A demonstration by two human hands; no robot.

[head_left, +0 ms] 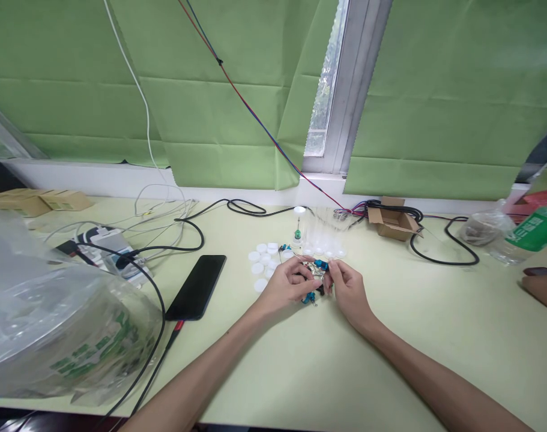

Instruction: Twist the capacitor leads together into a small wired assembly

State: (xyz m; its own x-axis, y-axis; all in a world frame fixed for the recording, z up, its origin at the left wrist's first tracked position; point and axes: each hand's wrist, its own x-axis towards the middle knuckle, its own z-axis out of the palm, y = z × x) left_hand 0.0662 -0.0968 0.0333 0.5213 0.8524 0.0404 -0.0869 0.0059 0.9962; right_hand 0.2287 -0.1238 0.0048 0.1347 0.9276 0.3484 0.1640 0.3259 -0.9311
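At the middle of the table my right hand pinches a small blue part between thumb and fingers. My left hand comes in from the other side, its fingers curled at the left end of that part; whatever they grip is too small to make out. Below the fingers lies another blue part with a metal end, among small dark and silvery pieces partly hidden by the hands. Just beyond my left hand is a further small blue piece. Several white round caps lie to the left of it.
Clear tubes and an upright clear vial with a green piece inside stand behind the hands. A black phone with a cable, a large plastic bag, an open cardboard box and a bottle surround the work spot.
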